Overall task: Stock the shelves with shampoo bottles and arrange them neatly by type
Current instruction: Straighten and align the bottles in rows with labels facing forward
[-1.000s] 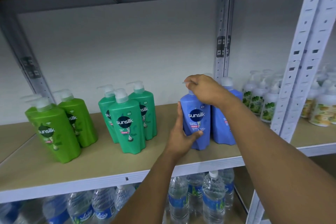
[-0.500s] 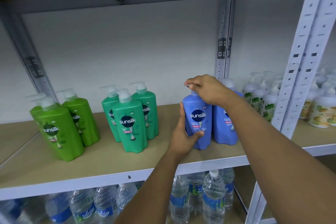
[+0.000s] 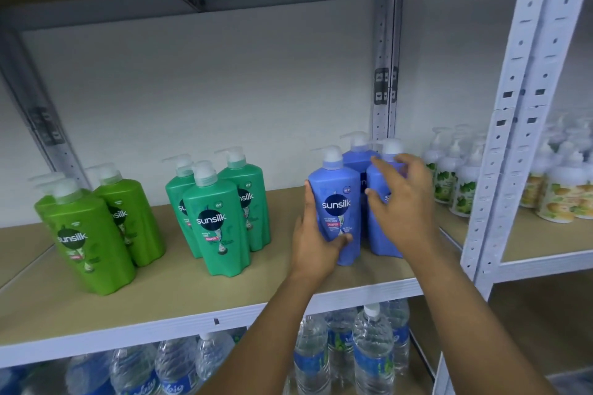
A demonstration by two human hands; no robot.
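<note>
Three blue Sunsilk pump bottles stand grouped on the wooden shelf [image 3: 160,292]. My left hand [image 3: 316,242] grips the front blue bottle [image 3: 337,202] around its lower left side, thumb across the label. My right hand [image 3: 401,202] hovers with fingers spread in front of the right blue bottle [image 3: 380,234], fingertips near its upper body. A third blue bottle [image 3: 356,157] stands behind. Three teal bottles [image 3: 215,224] stand mid-shelf and lime green bottles [image 3: 86,240] stand at the left.
A perforated metal upright [image 3: 500,144] bounds the bay on the right. Beyond it stand white pump bottles with green and yellow labels [image 3: 455,176]. Water bottles [image 3: 372,353] fill the shelf below. Bare shelf board lies between the bottle groups and along the front edge.
My right hand has left the front blue bottle's pump and moved right and down, opening in front of the right blue bottle. My left hand still holds the front bottle.
</note>
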